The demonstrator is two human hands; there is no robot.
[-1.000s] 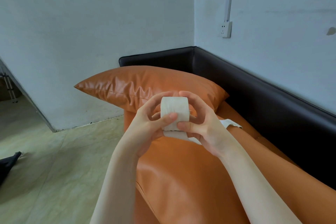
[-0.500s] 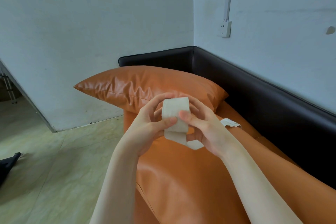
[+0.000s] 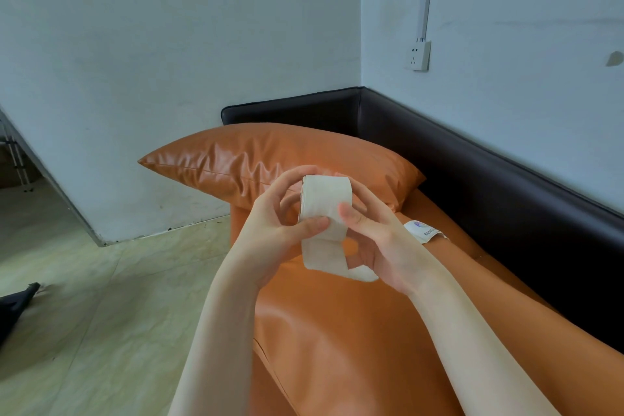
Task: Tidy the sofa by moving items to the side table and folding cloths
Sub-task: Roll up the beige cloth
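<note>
1. Head view, hands: you are holding a rolled white cloth strip (image 3: 326, 201) up in front of you, above the orange sofa seat (image 3: 337, 331). Your left hand (image 3: 280, 230) is gripping the roll from its left side, thumb pressing on the near face and fingers curling behind it. Your right hand (image 3: 381, 240) is gripping it from the right, thumb lying against the near face beside the left thumb, fingers wrapping round the back.
2. Head view, the cloth: the roll is standing roughly upright between both hands. A loose tail (image 3: 337, 262) is hanging from its lower end, bending to the right under your right palm and passing out of sight behind that hand. A white end bearing a printed label (image 3: 423, 230) is lying on the seat just beyond your right wrist; whether it belongs to the same strip cannot be told.
3. Head view, surroundings: an orange cushion (image 3: 236, 159) is resting at the far end of the seat against the dark sofa back (image 3: 489, 186). A wall socket (image 3: 418, 56) is sitting on the pale wall above. A dark object (image 3: 15, 306) is lying on the tiled floor (image 3: 101, 314) at the left edge.
</note>
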